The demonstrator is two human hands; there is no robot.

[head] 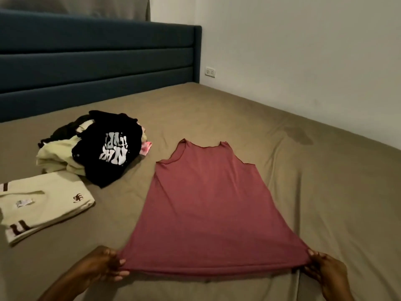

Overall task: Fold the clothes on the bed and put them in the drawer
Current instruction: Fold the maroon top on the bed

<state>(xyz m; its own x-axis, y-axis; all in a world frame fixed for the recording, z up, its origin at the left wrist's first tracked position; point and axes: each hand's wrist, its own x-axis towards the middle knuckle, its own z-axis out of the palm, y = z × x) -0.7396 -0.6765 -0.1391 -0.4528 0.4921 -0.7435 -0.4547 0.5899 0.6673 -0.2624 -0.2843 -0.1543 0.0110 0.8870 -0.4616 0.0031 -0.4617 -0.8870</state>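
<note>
A dusty-pink tank top lies spread flat on the olive bed sheet, straps pointing away from me. My left hand pinches its near left hem corner. My right hand pinches the near right hem corner, and the hem is stretched taut between them. To the left lies a folded cream garment with brown stripes. Behind it sits a loose pile of clothes with a black printed T-shirt on top, pale yellow pieces under it and a bit of pink at its right. No drawer is in view.
A dark blue padded headboard runs along the far side of the bed. A white wall with a socket borders the bed's right side. A darker stain marks the sheet beyond the top.
</note>
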